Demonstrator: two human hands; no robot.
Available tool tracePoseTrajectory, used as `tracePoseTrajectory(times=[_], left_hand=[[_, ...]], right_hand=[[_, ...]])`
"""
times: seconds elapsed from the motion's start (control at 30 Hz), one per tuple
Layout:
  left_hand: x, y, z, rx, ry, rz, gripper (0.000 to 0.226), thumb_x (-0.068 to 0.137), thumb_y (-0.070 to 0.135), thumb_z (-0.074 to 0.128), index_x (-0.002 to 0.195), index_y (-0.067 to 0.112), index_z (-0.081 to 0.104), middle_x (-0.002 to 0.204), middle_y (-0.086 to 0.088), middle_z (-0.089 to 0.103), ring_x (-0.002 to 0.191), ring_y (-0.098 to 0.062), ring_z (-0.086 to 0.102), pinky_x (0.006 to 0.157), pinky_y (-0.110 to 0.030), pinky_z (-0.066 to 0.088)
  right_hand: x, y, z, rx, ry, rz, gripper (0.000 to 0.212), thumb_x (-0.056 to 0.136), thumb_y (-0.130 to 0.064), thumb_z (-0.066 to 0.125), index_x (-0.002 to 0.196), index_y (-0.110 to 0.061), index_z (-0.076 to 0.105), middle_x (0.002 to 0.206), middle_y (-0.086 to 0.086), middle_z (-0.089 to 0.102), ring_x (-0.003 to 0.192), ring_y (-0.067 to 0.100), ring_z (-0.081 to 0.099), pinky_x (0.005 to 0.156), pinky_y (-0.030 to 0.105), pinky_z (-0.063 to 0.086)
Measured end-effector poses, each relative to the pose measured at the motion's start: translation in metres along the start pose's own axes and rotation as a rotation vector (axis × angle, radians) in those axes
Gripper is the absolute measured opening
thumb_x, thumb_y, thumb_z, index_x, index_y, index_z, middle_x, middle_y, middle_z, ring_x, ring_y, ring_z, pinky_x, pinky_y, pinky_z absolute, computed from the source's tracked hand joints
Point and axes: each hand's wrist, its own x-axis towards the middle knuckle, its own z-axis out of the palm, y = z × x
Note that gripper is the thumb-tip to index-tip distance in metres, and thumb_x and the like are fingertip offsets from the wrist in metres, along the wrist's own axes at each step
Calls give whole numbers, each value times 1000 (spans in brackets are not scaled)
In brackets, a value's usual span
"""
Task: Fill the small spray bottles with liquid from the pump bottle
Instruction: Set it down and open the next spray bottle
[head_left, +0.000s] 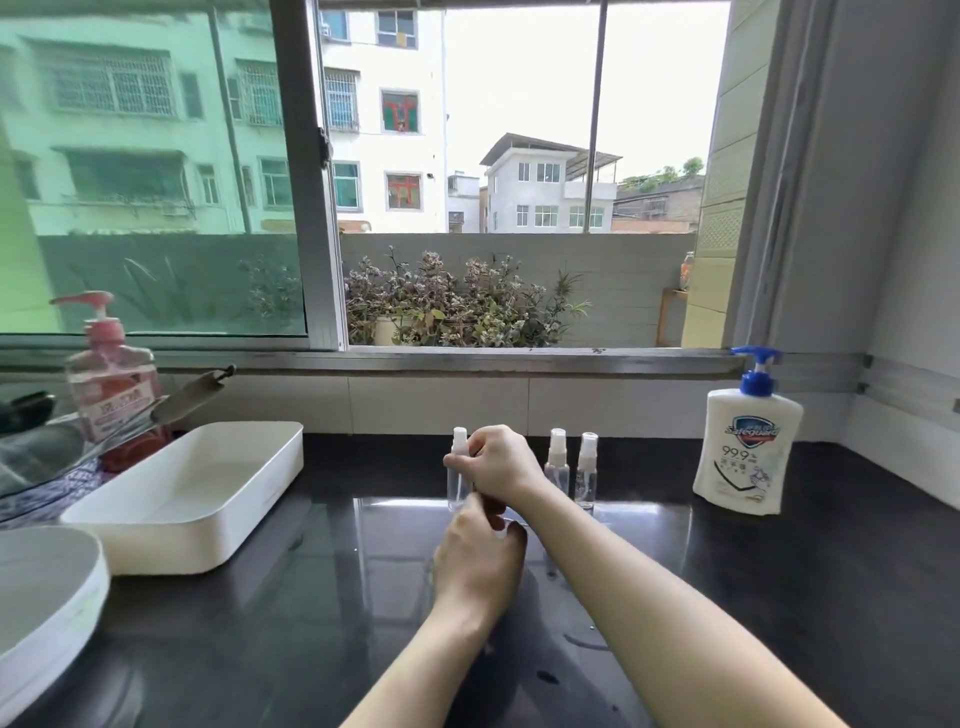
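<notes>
Both forearms (649, 597) stretched up the dark counter (260, 623) to the leftmost small spray bottle (456, 491), upright at the far middle. The right hand (501, 462), the farther one, curled round its neck under the white sprayer (460, 437), while the left hand (478, 561) sat nearer, fingers bunched at its base (pinching it or not, I couldn't tell). The white pump bottle (748, 452) stood well off to the right, past two more spray bottles (557, 465), so the right hand lay nearer it.

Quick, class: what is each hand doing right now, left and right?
Left hand: fingers curled at the base of the clear spray bottle, holding it.
Right hand: gripping the same bottle near its spray head.
</notes>
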Motion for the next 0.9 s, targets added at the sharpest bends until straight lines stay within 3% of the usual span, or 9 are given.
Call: tracePoseTrajectory(times=[0.1, 0.2, 0.33, 0.47, 0.6, 0.73, 0.83, 0.9], left_hand=[[-4, 2, 1, 11, 80, 63, 20, 80, 24, 59, 95, 24, 45, 99, 4, 54, 91, -23, 59, 88, -45, 49], [-11, 7, 2, -34, 129, 176, 37, 79, 32, 69, 98, 24, 38, 103, 3, 46, 86, -20, 57, 72, -27, 47], [-28, 17, 12, -165, -80, 263, 57, 69, 52, 70, 112, 23, 48, 104, 8, 56, 94, -4, 58, 71, -13, 46], [-37, 17, 22, -189, -197, 294, 36, 70, 35, 78, 99, 19, 64, 92, 1, 69, 90, -7, 65, 79, -22, 54], [-39, 16, 21, -296, -252, 303, 31, 66, 36, 82, 88, 19, 67, 69, 7, 67, 61, -6, 61, 59, -21, 50], [-40, 18, 22, -405, -363, 303, 33, 67, 38, 78, 93, 20, 72, 84, -10, 71, 73, -27, 65, 74, -45, 53], [-40, 17, 19, -414, -450, 301, 32, 68, 33, 79, 95, 18, 72, 84, -16, 63, 80, -23, 52, 78, -45, 46], [-39, 17, 17, -401, -465, 306, 29, 70, 26, 80, 95, 12, 71, 80, -18, 61, 77, -23, 49, 74, -44, 44]], right_hand=[[-18, 2, -28, 12, 112, -90, 29, 80, -40, 67, 67, -15, 61, 67, -2, 62, 68, 19, 59, 63, 32, 48], [-50, 18, -62, 18, 170, -134, 30, 79, -40, 68, 59, -23, 53, 56, -10, 53, 56, 10, 48, 55, 27, 41], [-102, 43, -87, 100, 153, -133, 31, 76, -38, 72, 55, -27, 53, 52, -11, 50, 47, 3, 44, 48, 13, 35], [-128, 55, -96, 153, 164, -103, 25, 75, -39, 74, 62, -23, 60, 53, -10, 49, 47, 3, 41, 49, 13, 35], [-134, 52, -91, 241, 195, -102, 28, 71, -42, 76, 68, -17, 64, 55, -8, 53, 48, 2, 43, 50, 18, 40], [-137, 49, -88, 205, 225, -158, 32, 70, -32, 76, 59, -15, 52, 48, -10, 43, 46, 5, 36, 47, 15, 32], [-137, 52, -99, 265, 100, -195, 36, 75, -29, 75, 57, -17, 46, 52, -10, 39, 49, 4, 31, 49, 15, 30], [-136, 55, -104, 303, 19, -212, 35, 78, -30, 73, 61, -12, 48, 58, -1, 41, 55, 8, 33, 54, 23, 32]])
